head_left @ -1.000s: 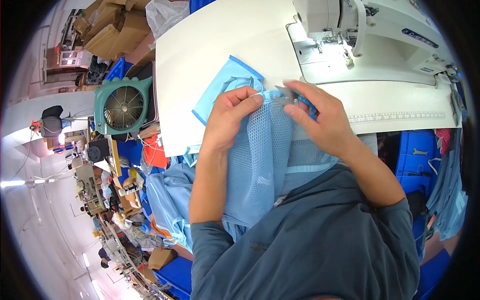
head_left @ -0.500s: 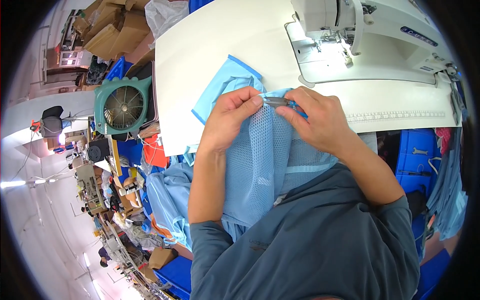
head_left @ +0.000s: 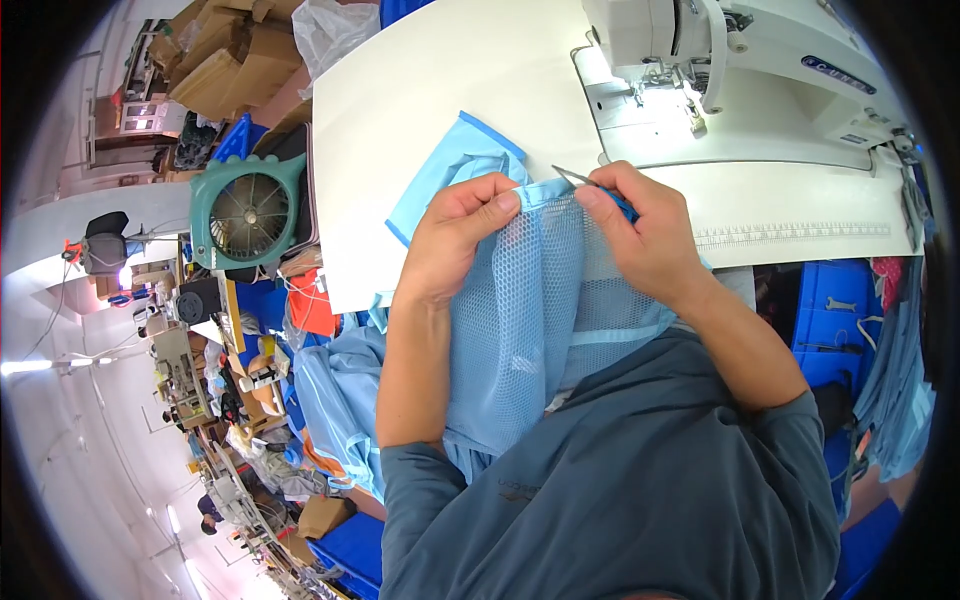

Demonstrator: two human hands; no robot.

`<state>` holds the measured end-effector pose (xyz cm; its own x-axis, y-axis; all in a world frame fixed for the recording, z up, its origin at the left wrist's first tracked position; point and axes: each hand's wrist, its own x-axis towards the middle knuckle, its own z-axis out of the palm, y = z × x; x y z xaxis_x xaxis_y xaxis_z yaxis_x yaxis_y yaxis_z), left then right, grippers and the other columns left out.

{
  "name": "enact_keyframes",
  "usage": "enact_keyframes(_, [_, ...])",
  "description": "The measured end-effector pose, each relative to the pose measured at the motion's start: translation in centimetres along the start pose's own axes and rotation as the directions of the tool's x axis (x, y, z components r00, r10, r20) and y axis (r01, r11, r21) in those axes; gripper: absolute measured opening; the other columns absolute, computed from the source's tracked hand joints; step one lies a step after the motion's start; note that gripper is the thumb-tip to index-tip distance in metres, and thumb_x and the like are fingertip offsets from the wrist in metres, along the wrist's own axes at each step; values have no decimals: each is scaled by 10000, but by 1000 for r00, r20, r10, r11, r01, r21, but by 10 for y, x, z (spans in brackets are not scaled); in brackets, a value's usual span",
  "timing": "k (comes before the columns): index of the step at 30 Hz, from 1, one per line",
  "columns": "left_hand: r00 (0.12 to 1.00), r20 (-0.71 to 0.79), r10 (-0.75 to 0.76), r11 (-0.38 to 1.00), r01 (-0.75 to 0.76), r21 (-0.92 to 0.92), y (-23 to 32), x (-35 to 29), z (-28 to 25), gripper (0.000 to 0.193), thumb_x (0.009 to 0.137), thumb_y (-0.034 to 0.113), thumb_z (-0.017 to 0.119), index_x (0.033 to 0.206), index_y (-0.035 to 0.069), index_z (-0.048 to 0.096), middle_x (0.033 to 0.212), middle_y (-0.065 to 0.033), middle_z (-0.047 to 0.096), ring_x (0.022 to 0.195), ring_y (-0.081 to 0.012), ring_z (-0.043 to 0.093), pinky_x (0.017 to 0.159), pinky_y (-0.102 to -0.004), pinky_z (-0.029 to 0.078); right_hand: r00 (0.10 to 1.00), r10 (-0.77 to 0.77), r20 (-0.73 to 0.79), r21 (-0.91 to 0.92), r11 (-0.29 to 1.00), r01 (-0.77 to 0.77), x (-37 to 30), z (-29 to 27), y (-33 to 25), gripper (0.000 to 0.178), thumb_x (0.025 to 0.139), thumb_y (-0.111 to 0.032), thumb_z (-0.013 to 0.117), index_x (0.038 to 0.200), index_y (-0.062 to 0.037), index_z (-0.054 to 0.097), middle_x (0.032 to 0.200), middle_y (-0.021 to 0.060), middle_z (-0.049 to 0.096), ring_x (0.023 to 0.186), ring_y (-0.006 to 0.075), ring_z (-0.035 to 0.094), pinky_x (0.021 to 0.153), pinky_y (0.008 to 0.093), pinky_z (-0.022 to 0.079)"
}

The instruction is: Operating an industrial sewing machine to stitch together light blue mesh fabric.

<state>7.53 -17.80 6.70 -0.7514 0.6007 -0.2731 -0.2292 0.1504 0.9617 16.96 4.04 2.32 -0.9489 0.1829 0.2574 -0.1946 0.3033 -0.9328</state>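
My left hand (head_left: 462, 232) pinches the bound edge of a light blue mesh garment (head_left: 505, 330), which hangs down over my lap. In my right hand (head_left: 645, 232) are small thread snips (head_left: 577, 178) with dark pointed blades and blue handles, partly hidden by the fingers. The blades point up and left, just above the garment's edge. Right fingers and thumb are close to that edge; whether they also grip the cloth I cannot tell. A solid light blue part with a darker blue hem (head_left: 440, 175) lies on the white table (head_left: 400, 90) beyond my left hand.
A white sewing machine (head_left: 660, 50) with its lamp lit stands at the far right. A ruler strip (head_left: 790, 232) runs along the table's near right edge. Left of the table is a green fan (head_left: 248, 212). Blue cloth (head_left: 340, 390) hangs at lower left; blue bins (head_left: 830, 310) stand at right.
The snips have moved away from my left fingertips, to the right, and their tips now point up and left. My left hand keeps its hold on the edge, which shows more between the hands.
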Motion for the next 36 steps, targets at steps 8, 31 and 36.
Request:
enact_keyframes(8, [996, -24, -84, 996, 85, 31, 6, 0, 13, 166, 991, 139, 735, 1098, 14, 761, 943, 22, 728, 831, -48, 623, 770, -227, 483, 994, 90, -61, 152, 985, -80, -16, 9, 4, 320, 991, -256, 776, 1152, -5, 659, 850, 107, 670, 722, 191, 639, 668, 341, 524])
enact_keyframes(31, [998, -17, -68, 996, 66, -58, 1, 4, 8, 102, 948, 114, 785, 1008, 48, 737, 870, 43, 707, 770, -20, 603, 713, -194, 446, 996, -91, -14, -93, 992, 89, -19, 5, 4, 342, 945, -151, 769, 1235, 14, 690, 906, 109, 660, 673, 211, 580, 596, 352, 479])
enact_keyframes(36, [997, -26, -72, 996, 71, -62, 0, 3, 6, 99, 948, 112, 784, 1006, 49, 736, 867, 43, 707, 765, -20, 603, 707, -190, 444, 999, -32, 28, -121, 992, 35, -18, 1, 0, 336, 957, -205, 767, 1214, 1, 702, 1018, 135, 746, 770, 287, 735, 662, 388, 577])
